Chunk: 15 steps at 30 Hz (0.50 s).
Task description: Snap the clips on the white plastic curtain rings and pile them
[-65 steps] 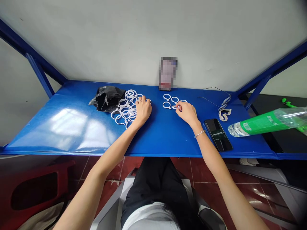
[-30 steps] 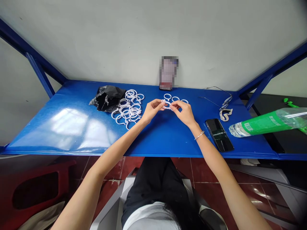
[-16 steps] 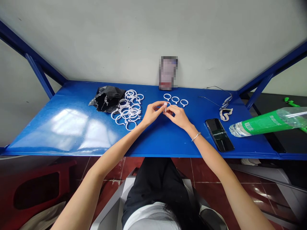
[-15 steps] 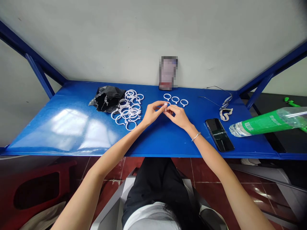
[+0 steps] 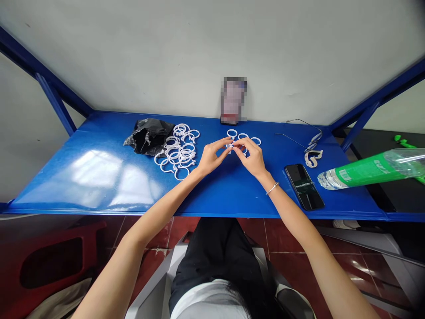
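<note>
My left hand [image 5: 212, 158] and my right hand [image 5: 250, 157] meet over the middle of the blue table. Fingertips of both pinch a white plastic curtain ring [image 5: 230, 145], which is partly hidden by the fingers. Just beyond them several similar rings [image 5: 232, 130] lie in a small group, some partly covered by my right hand. To the left of my left hand is a loose pile of white rings [image 5: 186, 155], many with a small eyelet. The pile reaches the mouth of a crumpled black plastic bag [image 5: 156, 128].
A phone with a blurred screen [image 5: 233, 99] leans on the wall behind the blue table [image 5: 219, 195]. On the right are a dark phone [image 5: 304, 187], eyeglasses [image 5: 314, 141], a white strap-like object [image 5: 312, 158] and a bottle with a green label [image 5: 365, 170].
My right hand has shifted slightly up, its fingers now higher around the ring and covering more of the rings behind. My left hand stays nearly in place, still pinching.
</note>
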Tool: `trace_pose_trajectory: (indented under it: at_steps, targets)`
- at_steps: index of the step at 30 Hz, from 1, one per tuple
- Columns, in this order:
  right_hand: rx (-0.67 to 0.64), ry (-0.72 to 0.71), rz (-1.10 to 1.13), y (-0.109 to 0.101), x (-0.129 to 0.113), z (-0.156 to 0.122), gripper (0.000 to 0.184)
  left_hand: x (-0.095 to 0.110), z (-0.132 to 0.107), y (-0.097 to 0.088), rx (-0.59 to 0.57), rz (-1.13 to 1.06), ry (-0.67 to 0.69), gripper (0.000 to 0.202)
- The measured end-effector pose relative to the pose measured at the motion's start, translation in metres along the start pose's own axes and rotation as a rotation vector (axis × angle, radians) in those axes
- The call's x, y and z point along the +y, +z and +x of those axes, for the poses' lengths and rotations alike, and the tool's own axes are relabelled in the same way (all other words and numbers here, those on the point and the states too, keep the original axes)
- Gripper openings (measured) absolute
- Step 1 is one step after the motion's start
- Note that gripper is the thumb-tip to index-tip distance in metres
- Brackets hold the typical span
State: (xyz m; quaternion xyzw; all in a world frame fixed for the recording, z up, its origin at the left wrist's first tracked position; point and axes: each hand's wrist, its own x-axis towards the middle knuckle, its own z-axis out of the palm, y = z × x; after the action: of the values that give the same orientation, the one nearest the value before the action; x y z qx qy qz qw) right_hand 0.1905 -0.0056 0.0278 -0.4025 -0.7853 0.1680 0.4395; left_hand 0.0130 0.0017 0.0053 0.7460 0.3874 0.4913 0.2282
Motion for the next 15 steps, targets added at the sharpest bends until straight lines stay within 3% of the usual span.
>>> trace_pose_trajectory:
  at_steps: [7,15]
  targets:
    - [-0.030,0.025,-0.049,-0.0012,-0.0013,0.0001,0.019,0.0053,-0.0003,0.0010,-0.014,-0.101,-0.052,0.030]
    - [-0.049,0.024,0.010,-0.0013,0.0008,0.0017,0.018,0.0007,-0.0009,0.0012,-0.042,-0.074,-0.063,0.032]
